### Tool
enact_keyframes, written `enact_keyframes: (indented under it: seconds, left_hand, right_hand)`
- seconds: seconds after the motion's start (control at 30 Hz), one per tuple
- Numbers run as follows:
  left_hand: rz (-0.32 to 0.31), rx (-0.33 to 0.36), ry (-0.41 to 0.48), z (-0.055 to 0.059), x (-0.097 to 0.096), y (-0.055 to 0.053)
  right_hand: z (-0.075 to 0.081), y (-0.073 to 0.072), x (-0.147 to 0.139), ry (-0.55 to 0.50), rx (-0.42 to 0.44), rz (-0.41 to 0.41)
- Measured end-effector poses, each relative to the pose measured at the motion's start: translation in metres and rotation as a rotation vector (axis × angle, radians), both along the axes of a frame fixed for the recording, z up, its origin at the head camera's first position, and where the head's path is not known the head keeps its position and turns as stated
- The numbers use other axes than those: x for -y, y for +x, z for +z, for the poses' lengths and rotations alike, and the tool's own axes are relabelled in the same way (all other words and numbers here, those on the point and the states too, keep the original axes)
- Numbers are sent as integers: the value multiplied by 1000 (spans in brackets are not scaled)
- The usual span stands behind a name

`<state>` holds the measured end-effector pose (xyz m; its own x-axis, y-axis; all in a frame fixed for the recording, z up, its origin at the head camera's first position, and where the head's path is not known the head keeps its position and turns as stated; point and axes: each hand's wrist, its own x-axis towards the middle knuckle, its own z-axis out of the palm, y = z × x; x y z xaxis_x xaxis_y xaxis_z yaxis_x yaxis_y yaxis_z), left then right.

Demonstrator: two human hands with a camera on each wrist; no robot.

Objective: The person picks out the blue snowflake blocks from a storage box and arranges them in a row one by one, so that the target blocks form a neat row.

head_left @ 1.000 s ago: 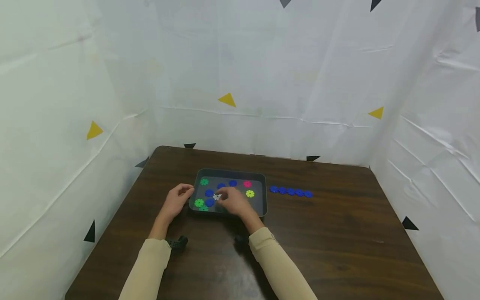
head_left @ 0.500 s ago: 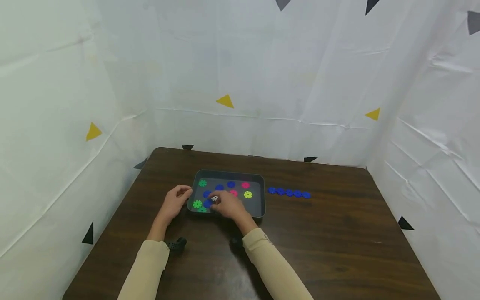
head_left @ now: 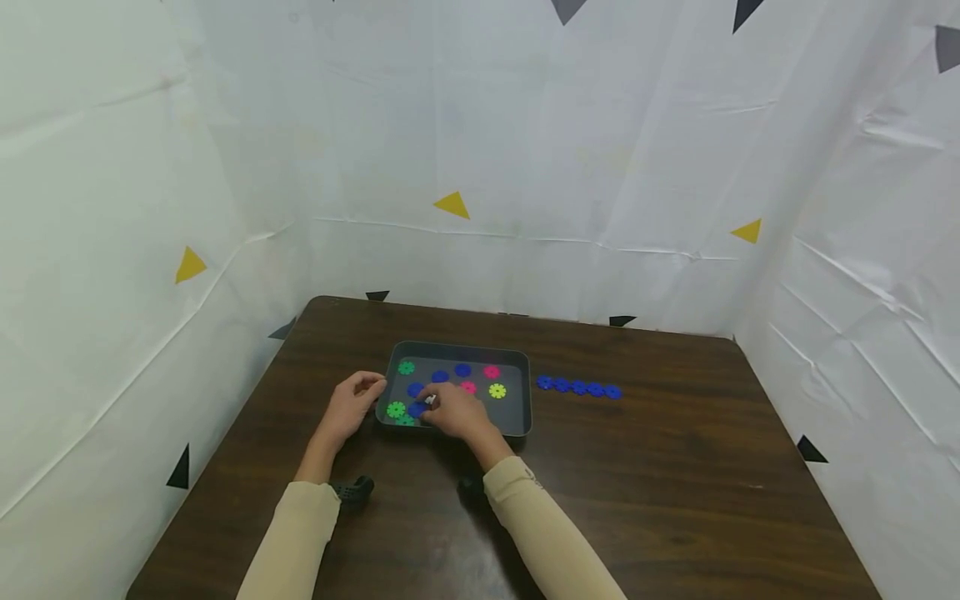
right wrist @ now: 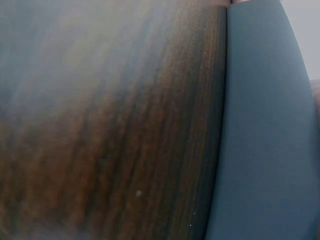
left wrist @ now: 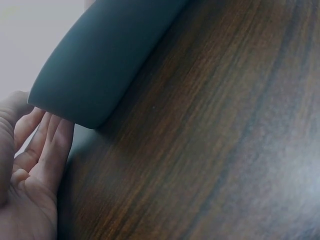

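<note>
My right hand is over the dark grey tray in the head view, its thumb and index finger closed round a white notched disc. The disc shows only in part between the fingertips. A blue disc lies right beside the thumb tip. At the tray's left end is my left hand; in the left wrist view its fairly straight fingers rest against the outer wall, with the thumb near the rim. In the right wrist view, the tray's wall hides the right hand's fingertips.
Other notched discs lie in the tray: blue, pink, yellow and green. Several blue discs form a row on the brown table right of the tray. White sheeting surrounds the table.
My right hand has shifted slightly left and its fingertips have come round the white disc, which shows less now. A pink disc has come into sight behind it. The left hand stays at the tray.
</note>
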<state>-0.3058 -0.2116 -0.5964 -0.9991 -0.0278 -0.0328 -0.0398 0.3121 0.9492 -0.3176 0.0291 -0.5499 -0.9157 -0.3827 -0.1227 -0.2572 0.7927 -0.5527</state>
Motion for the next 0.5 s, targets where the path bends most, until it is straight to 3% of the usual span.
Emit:
enact_keyframes:
  seconds: [0.5]
  left_hand:
    - [-9, -6, 23, -2, 1, -2]
  right_hand:
    - [2, 0, -4, -164, 87, -10]
